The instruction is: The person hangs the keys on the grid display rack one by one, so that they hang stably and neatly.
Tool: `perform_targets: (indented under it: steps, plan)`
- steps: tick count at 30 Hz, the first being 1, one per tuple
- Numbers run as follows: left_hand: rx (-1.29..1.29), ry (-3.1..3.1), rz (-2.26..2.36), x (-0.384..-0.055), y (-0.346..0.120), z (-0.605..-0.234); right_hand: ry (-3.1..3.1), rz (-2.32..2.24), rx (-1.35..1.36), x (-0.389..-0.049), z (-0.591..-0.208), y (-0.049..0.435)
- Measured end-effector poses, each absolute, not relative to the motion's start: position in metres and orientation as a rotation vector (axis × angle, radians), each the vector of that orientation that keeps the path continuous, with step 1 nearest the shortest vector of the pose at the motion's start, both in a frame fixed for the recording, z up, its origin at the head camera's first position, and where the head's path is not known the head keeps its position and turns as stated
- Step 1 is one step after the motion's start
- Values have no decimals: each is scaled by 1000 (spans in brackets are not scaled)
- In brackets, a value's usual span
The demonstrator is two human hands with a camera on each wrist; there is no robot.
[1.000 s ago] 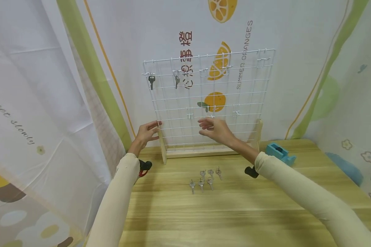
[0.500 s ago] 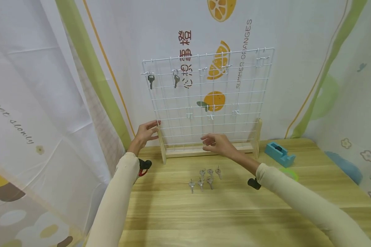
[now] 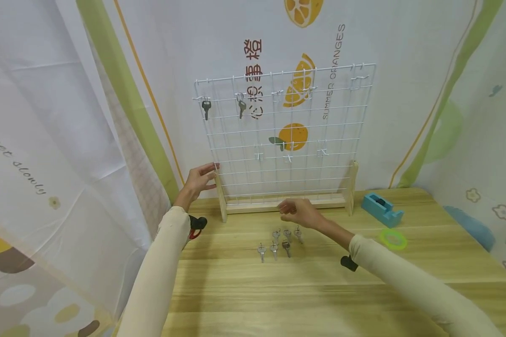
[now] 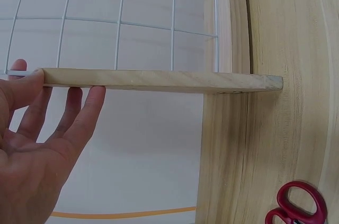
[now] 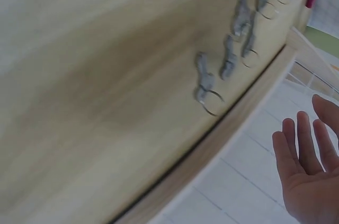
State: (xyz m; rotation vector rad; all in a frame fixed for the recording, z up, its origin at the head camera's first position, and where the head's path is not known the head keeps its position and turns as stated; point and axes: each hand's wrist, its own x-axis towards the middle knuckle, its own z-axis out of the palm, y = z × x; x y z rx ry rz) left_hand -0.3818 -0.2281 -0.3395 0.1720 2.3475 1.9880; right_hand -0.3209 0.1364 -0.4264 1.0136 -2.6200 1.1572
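Observation:
A white wire grid rack [image 3: 337, 131] stands in a wooden base at the back of the table. My left hand [image 3: 199, 181] grips its left wooden post [image 4: 159, 79], thumb on one side and fingers on the other. A key [image 3: 206, 110] hangs at the top left of the grid, and another key [image 3: 242, 108] hangs to its right. Several silver keys with rings, such as this key [image 5: 205, 78], lie in two rows on the table. Just behind and above them, in front of the base, my right hand [image 3: 301, 213] holds nothing, its fingers relaxed.
Several white hooks, among them a lower hook [image 3: 287, 158], sit on the grid. To the right are a blue tape dispenser [image 3: 381, 209] and a yellow-green ring [image 3: 393, 239]. Red-handled scissors [image 4: 297, 205] lie beside the left post. A printed curtain [image 3: 405, 93] backs the table.
My right hand has come down from the grid's lower hooks toward the keys on the table. The left hand keeps its grip on the post.

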Motion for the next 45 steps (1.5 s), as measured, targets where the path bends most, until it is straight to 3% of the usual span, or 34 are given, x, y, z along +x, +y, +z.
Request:
perform_targets:
  steps: [17, 45]
  plan:
    - [191, 2380, 1995, -384, -225, -340, -2689, 1029, 1046, -327, -468, 133]
    - [216, 2389, 2001, -384, -228, -346, -2673, 1013, 1150, -339, -473, 124]
